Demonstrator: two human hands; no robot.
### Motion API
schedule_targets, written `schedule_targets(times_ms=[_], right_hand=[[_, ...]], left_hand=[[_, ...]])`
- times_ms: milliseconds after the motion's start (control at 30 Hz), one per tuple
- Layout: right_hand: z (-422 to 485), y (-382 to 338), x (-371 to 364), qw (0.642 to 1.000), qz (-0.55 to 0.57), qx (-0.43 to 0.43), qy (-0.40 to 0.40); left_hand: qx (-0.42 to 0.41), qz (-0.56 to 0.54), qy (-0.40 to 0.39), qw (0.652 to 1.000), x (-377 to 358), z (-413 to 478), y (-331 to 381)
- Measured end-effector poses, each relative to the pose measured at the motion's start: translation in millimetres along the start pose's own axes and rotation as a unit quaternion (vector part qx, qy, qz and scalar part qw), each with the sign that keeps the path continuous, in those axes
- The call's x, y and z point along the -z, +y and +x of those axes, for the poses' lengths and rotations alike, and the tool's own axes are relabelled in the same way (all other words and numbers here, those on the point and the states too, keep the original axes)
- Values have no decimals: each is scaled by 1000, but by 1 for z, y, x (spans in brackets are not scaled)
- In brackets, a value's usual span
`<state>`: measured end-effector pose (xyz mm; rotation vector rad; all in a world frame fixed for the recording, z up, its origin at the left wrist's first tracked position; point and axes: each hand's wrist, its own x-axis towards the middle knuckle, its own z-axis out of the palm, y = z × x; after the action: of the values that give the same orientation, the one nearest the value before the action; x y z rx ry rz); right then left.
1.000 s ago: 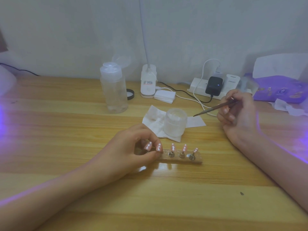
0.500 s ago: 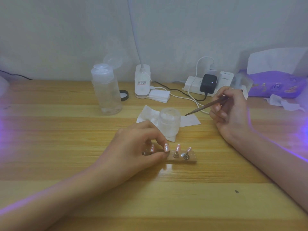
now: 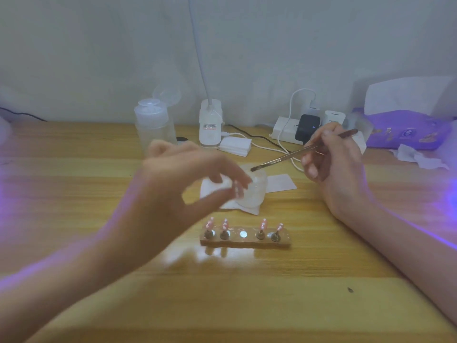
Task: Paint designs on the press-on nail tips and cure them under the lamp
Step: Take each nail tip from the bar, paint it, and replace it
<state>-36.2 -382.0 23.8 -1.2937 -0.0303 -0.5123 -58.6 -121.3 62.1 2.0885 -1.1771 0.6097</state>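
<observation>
A wooden holder strip lies on the table with pink-and-white nail tips standing on small stands; its middle slot shows only a bare metal disc. My left hand, blurred, is raised above the strip and pinches one nail tip between thumb and fingers. Farther right, my right hand holds a thin brush, whose tip points left over a small frosted jar.
The jar stands on a white tissue. Behind are a clear pump bottle, a white lamp base, cotton pads, a power strip with plugs and a purple pack. Purple light glows at the right edge.
My left hand has lifted off the holder strip, taking the middle nail tip up with it. My right hand and the brush have moved a little toward the jar.
</observation>
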Motion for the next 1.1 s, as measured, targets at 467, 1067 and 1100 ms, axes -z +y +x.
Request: schedule_targets(times_ms=[467,1067,1100], right_hand=[[-17,-5,-29,977,-144,106,-114],[-13,2,-14,1000,13,-18,21],[-12,2,-14,999,14,-28,24]], left_hand=[[118,-212,33,970,-45,14,-50],[184,-245,32,951,-53,5,-68],[187,-243,31,952,-53,5,-68]])
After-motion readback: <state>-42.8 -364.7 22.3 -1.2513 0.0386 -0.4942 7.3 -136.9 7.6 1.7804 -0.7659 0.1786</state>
